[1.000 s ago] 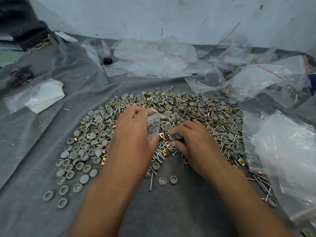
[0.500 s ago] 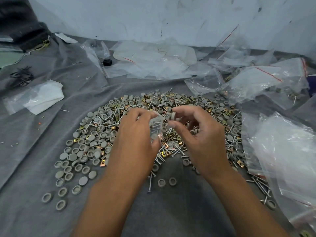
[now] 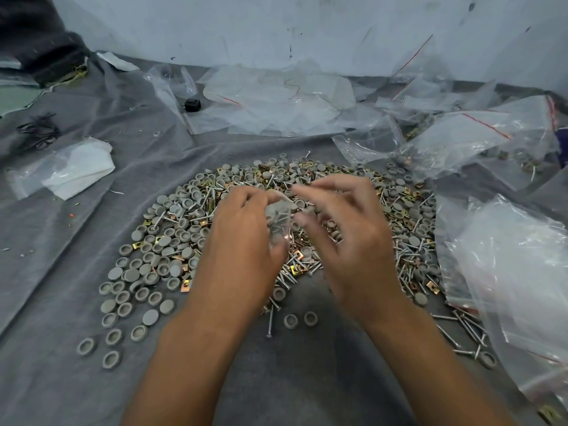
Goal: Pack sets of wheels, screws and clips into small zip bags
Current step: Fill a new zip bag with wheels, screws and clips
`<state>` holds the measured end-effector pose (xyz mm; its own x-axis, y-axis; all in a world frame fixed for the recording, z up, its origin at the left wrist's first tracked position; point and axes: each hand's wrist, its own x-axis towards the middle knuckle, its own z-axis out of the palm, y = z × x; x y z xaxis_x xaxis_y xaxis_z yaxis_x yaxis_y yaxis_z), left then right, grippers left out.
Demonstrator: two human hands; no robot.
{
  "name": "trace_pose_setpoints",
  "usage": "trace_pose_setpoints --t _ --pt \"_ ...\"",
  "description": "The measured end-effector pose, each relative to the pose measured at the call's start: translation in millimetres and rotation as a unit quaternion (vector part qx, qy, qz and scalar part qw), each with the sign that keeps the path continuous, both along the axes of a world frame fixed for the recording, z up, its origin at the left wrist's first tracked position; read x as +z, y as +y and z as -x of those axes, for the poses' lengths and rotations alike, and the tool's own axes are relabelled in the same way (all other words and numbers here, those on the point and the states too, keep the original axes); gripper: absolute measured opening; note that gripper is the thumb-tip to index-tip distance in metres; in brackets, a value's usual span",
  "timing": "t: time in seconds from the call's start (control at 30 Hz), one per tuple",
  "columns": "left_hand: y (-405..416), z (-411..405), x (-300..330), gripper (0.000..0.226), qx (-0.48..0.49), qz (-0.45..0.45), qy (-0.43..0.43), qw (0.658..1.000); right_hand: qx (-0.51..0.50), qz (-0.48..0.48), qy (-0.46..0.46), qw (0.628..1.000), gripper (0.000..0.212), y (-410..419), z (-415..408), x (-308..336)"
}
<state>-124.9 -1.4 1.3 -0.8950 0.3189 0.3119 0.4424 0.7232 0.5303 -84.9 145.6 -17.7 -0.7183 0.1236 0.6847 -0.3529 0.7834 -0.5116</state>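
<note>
Gripping small zip bag (image 3: 279, 224), left hand (image 3: 242, 241); right hand (image 3: 353, 238) raised, blurred.

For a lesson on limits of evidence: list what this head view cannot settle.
- Right hand: motion blur hides whether its grip holds anything.
- Bag count: left hand covers most of it.
- Big bag: cut off by the right edge.
- Black tangle: too small to identify.

2 hands (image 3: 242, 241), 1 black cap (image 3: 192, 104)
</note>
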Motion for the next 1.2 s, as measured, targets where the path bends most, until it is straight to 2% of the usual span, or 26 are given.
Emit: trace_pose_setpoints --t 0.1,0.17,0.27,0.33,0.4,0.63,0.9,1.07,1.2 --pt "-6 3 2 0.058 0.021 -0.006 0.000 1.000 -0.053 0.062 -0.026 0.996 0.014 15 -1 6" --pt "-10 5 3 0.059 0.037 -0.014 0.003 0.999 -0.054 0.057 -0.125 0.989 0.012 22 -2 3" --pt "-14 6 7 0.055 0.057 -0.029 0.035 0.997 0.007 -0.002 -0.309 0.951 0.008 14 -5 -6" --pt "-15 6 10 0.054 0.068 -0.038 0.054 0.995 0.029 -0.075 -0.361 0.929 0.015 2 -10 -12" --pt "-15 6 11 0.054 0.074 -0.032 0.065 0.995 0.030 -0.122 -0.358 0.925 0.021 -8 -12 -16" --pt "-10 2 9 0.055 0.056 -0.013 0.041 0.997 -0.044 -0.181 -0.310 0.932 0.022 -16 -14 -18" --pt "-9 1 9 0.057 0.049 -0.018 0.032 0.998 -0.060 -0.159 -0.308 0.936 0.007 -12 -14 -17" --pt "-9 0 9 0.058 0.048 -0.016 0.037 0.998 -0.024 -0.081 -0.337 0.938 0.010 -1 -12 -17" --pt "-8 -1 7 0.056 0.048 -0.017 0.039 0.998 0.006 0.038 -0.351 0.936 0.014 17 -10 -13"
